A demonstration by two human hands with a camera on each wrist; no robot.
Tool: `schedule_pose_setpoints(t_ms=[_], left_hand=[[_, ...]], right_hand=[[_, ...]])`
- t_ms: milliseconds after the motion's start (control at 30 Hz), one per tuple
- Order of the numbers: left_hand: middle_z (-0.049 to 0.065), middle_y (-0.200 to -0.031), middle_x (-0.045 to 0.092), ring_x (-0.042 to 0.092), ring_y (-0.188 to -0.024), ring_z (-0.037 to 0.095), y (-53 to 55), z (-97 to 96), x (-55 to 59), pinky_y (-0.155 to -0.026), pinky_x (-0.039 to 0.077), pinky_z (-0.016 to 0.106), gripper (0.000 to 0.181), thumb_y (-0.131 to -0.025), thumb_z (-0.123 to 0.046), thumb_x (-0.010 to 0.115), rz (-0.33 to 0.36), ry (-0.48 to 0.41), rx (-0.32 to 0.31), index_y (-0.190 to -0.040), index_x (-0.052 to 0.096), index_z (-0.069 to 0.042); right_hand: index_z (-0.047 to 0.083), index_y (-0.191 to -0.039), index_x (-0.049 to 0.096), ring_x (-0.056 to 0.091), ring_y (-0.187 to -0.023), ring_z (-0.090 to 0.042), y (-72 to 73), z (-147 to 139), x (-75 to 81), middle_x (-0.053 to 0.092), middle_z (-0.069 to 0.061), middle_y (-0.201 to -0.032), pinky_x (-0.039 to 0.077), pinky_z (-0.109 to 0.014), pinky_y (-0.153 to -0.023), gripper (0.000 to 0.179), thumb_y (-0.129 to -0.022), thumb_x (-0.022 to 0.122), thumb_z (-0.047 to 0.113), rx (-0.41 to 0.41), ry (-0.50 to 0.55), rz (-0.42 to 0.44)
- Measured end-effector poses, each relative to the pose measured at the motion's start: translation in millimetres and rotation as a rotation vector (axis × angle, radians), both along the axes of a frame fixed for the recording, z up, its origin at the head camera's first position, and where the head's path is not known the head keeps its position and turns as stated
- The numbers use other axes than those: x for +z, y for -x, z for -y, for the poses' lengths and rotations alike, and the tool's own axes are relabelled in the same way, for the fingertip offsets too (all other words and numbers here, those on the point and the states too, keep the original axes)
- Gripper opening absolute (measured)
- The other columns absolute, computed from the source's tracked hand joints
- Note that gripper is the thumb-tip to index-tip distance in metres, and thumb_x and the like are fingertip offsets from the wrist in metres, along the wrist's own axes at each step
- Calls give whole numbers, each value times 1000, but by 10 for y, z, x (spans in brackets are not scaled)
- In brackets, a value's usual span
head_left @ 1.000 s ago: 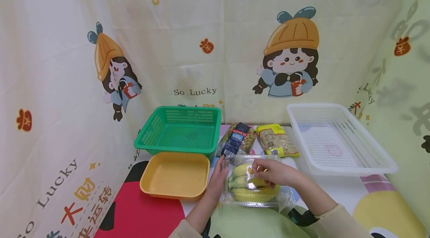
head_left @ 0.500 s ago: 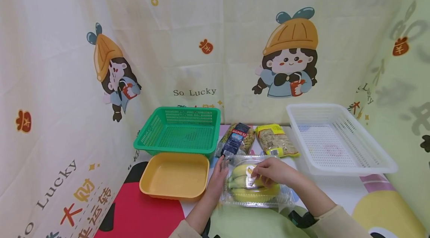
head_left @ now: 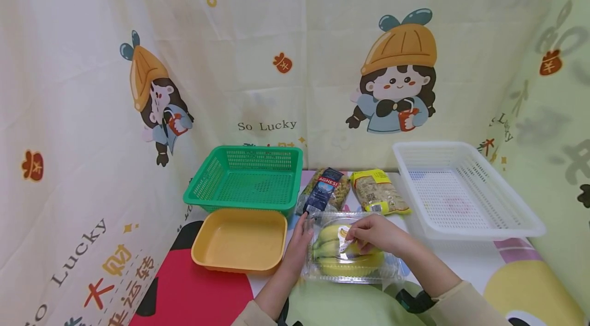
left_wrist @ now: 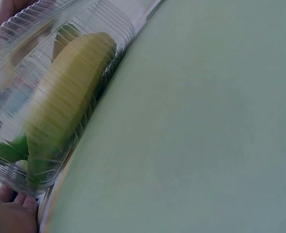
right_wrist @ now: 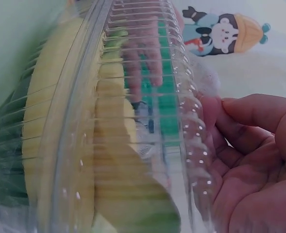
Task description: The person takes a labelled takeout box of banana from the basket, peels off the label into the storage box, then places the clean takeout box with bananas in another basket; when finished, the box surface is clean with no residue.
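Note:
A clear plastic clamshell box [head_left: 318, 267] with bananas [head_left: 329, 234] inside lies in front of the person. On its lid is a white sticker [head_left: 342, 235] with a banana picture. My right hand [head_left: 380, 234] is over the lid and pinches the sticker's edge between thumb and index finger. In the right wrist view a whitish piece of the sticker [right_wrist: 205, 80] stands up by the fingertips, off the lid. My left hand [head_left: 297, 249] rests along the box's left side, fingers rather straight; the left wrist view shows only part of this hand [left_wrist: 11, 213] at the box's end.
Behind the box lie a pasta bag [head_left: 328, 190] and a yellow-topped bag [head_left: 378, 192]. A green basket [head_left: 239, 188] and an orange tray [head_left: 239, 241] stand left. At right is a white basket [head_left: 449, 198]. Printed cloth hangs on the back and both sides.
My right hand has shifted slightly, and its fingers now lie closer to the sticker, whose edge looks lifted. The left hand and the box have stayed in place.

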State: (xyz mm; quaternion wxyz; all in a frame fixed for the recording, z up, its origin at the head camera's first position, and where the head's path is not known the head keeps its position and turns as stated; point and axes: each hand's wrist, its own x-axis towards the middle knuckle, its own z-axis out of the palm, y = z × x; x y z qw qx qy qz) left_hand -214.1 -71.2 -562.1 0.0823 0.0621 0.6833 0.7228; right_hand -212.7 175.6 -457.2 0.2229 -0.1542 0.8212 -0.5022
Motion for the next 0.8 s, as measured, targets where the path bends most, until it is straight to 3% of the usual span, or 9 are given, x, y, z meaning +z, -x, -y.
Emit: schedule_pose_setpoints(t_ms=[300, 600, 800], left_hand=[[16, -164, 21, 16, -152, 36, -11, 5, -6, -122, 11, 60, 67, -103, -40, 45, -14, -19, -16, -160, 14, -21], [16, -164, 22, 15, -152, 37, -11, 1, -1, -122, 11, 60, 68, -103, -39, 46, -16, -27, -12, -160, 13, -19], [16, -163, 23, 16, -152, 36, -12, -1, 19, -122, 11, 59, 68, -103, -39, 46, -12, -21, -11, -160, 13, -19]], right_hand=[[6, -93, 75, 63, -69, -16, 7, -3, 3, 65, -4, -76, 61, -34, -64, 27, -101, 56, 23, -19, -4, 7], [2, -98, 74, 64, -77, -16, 15, -20, 13, 67, -8, -83, 62, -36, -69, 28, -102, 54, 21, -19, 62, 33], [-2, -102, 72, 65, -77, -18, 38, -53, -6, 66, -9, -86, 62, -40, -72, 30, -102, 54, 23, -44, 117, 100]])
